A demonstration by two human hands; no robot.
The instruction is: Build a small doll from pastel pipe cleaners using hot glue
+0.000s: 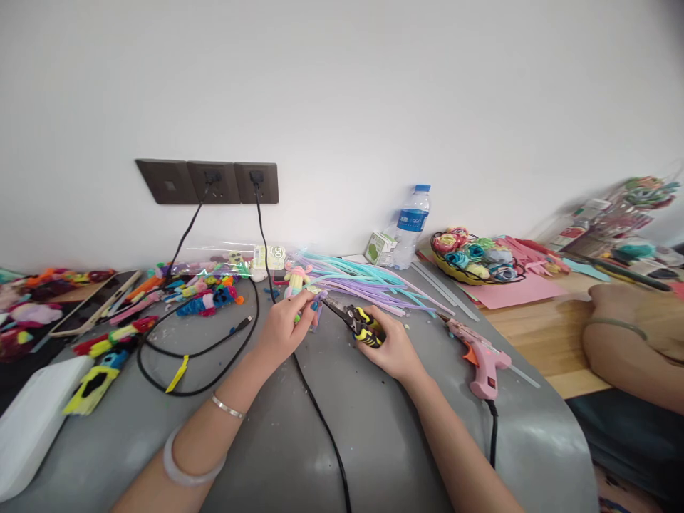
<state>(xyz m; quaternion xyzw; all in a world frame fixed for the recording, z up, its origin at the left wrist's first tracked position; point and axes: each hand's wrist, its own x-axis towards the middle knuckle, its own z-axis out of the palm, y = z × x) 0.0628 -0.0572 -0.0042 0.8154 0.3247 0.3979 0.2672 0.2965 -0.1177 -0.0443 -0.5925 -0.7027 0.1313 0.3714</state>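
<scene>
My right hand (pixel 394 347) is wrapped round the black and yellow handles of a pair of pliers (pixel 359 322). The pliers' dark jaws point left, toward the fingertips of my left hand (pixel 284 326). Those fingers are pinched on a small purple fuzzy piece, which looks like pipe cleaner (pixel 322 295); most of it is hidden. Just behind my left hand is a small pink and yellow fuzzy figure (pixel 296 276). Beyond the pliers lies a loose bundle of purple, teal and pink pipe cleaners (pixel 368 281).
A pink glue gun (pixel 485 362) lies at the right, near clear glue sticks (pixel 446 292). A black cable (pixel 315 402) crosses the grey table (pixel 385 442). Left are fuzzy figures (pixel 206 303), a phone (pixel 96 303) and a white box (pixel 40 427). A water bottle (pixel 411 231) stands behind; another person's arm (pixel 620 335) rests right.
</scene>
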